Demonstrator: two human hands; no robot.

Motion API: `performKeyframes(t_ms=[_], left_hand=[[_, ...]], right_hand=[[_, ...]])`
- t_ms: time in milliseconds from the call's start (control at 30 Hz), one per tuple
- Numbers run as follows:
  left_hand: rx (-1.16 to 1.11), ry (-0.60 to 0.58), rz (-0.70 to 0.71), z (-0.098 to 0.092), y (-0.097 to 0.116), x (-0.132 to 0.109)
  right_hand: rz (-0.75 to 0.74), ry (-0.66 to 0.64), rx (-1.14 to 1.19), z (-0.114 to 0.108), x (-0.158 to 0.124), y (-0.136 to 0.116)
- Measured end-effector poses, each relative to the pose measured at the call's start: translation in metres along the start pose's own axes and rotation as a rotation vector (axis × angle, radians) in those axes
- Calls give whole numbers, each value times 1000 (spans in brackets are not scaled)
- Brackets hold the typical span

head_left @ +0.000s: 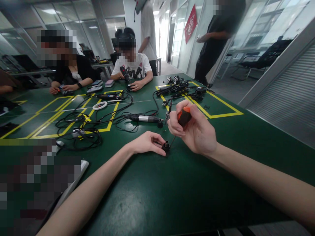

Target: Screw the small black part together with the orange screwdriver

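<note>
My right hand (197,129) is wrapped round the orange and black handle of a screwdriver (184,117). The thin shaft slants down to the left, and its tip is at or close to a small black part (166,148) with a short metal tube on top. Fingers and thumb of my left hand (149,143) pinch that part against the green table. Just beyond lies a black and silver corded hand tool (145,118), with a small black round piece (159,123) by its end. Whether the screwdriver tip touches a screw cannot be made out.
Tangled black cables (176,87) lie at the far right, more cords (88,139) at the left. A white ring (99,105) rests inside yellow tape lines. Across the table (147,196), a person in a white shirt (133,67) holds a power tool; another person (71,70) sits further left.
</note>
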State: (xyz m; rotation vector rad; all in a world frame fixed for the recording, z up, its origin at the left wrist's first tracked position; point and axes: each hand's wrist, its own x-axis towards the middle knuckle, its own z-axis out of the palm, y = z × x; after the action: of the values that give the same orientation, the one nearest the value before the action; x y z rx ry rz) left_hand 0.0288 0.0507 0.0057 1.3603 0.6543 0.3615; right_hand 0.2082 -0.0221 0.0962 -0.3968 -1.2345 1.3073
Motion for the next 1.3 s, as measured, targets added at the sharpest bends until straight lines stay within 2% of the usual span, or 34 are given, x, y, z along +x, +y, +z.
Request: performKeyframes(t_ms=[200,400,567,700,833,1000,1300], left_hand=[[7,-55,-14,-8,-1,0],[51,-164,2,-12,5,-1],[87,-199,12,-14,9,-2],[76,-162,30,-12,11,-2],[-32,-118,12,-9,8,0],[-62,-18,0,-7,1,2],[-41,-18,-15,-8,-1,3]], right_hand=[[19,-14,17,1,1,-1],[46,-14,62,2,1,-2],[48,-15,45,1,0,-1],[21,26,45,2,0,-1],[-6,33,-20,1,1,-1],[-8,29,-41,0,2,-1],[40,22,-11,3,2,-2]])
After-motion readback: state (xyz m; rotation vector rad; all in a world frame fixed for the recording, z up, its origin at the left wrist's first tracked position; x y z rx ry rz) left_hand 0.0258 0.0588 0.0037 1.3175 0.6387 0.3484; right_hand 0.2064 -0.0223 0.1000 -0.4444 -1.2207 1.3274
